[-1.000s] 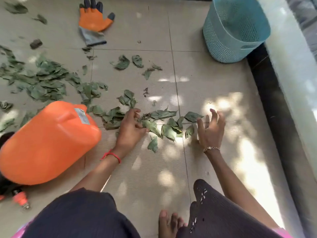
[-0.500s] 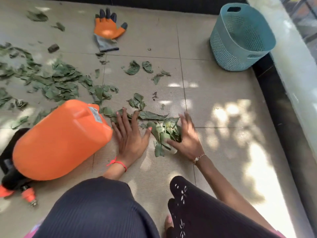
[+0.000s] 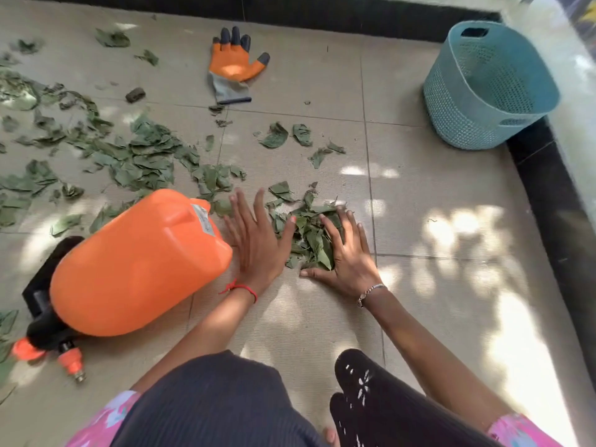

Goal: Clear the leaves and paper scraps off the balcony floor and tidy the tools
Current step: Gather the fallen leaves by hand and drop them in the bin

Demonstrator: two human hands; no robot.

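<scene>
A small heap of green leaves (image 3: 308,232) lies on the beige tiled floor between my two hands. My left hand (image 3: 258,241) lies flat on the tile with straight fingers, its thumb touching the heap's left side. My right hand (image 3: 346,253) presses flat against the heap's right side, fingers spread. More leaves (image 3: 142,158) are scattered across the left of the floor, and a few loose leaves (image 3: 290,137) lie farther ahead. An orange sprayer tank (image 3: 138,266) lies on its side just left of my left hand.
An orange and grey work glove (image 3: 233,67) lies palm up at the back. A teal perforated basket (image 3: 487,88) stands at the back right against a dark border. My knees fill the bottom of the view.
Both hands have swept inward, bunching the spread leaves into one heap. My right hand moved left onto the heap and my left hand flattened beside it. The view tilted up.
</scene>
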